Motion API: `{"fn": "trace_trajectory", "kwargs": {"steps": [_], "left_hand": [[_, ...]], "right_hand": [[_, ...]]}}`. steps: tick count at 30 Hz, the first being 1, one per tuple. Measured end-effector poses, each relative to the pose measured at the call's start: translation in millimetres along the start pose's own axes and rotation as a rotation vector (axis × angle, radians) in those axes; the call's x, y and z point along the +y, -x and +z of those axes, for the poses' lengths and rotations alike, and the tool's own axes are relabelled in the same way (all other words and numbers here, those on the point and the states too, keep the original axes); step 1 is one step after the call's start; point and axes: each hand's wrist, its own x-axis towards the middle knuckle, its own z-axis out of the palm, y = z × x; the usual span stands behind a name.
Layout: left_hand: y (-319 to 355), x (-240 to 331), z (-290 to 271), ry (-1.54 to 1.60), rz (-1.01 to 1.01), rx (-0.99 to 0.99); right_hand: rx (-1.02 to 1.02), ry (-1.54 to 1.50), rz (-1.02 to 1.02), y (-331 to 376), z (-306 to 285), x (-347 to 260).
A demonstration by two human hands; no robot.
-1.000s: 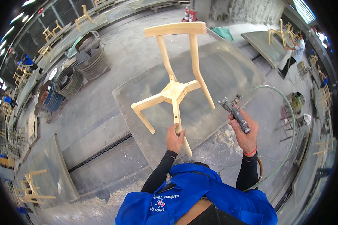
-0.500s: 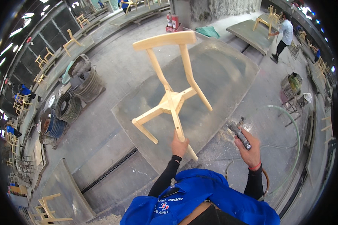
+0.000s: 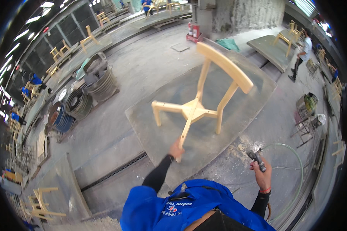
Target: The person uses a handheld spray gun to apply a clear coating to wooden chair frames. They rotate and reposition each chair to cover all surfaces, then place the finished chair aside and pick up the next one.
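Observation:
A pale wooden chair frame with no seat is held up in the air above a grey work platform. My left hand grips the end of one of its legs. The curved backrest points to the upper right. My right hand is lower and to the right, closed around a dark air tool with a greenish hose looping off to the right.
Stacks of coiled hose and barrels stand at the left. More chair frames sit on platforms around the hall. A person stands by a far platform at the upper right. Sawdust lies on the platform's near corner.
The chair has swung round in my left hand, its backrest turning from the top toward the right. My right hand with the tool has dropped lower and away from the chair.

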Motion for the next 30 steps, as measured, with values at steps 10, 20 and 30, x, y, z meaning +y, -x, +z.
{"fn": "trace_trajectory", "kwargs": {"steps": [10,20,30], "left_hand": [[-83,-14,-10,-0.378,-0.275,0.534],[147,-191,94,-0.732,-0.134,-1.04],[119,-203,-7,-0.099,-0.956,-0.47]], "right_hand": [[0.194,-0.073,-0.203,17,9,-50],[0.462,-0.166,-0.399,44,4,-62],[0.43,-0.155,-0.348,68,-4,-44]]}}
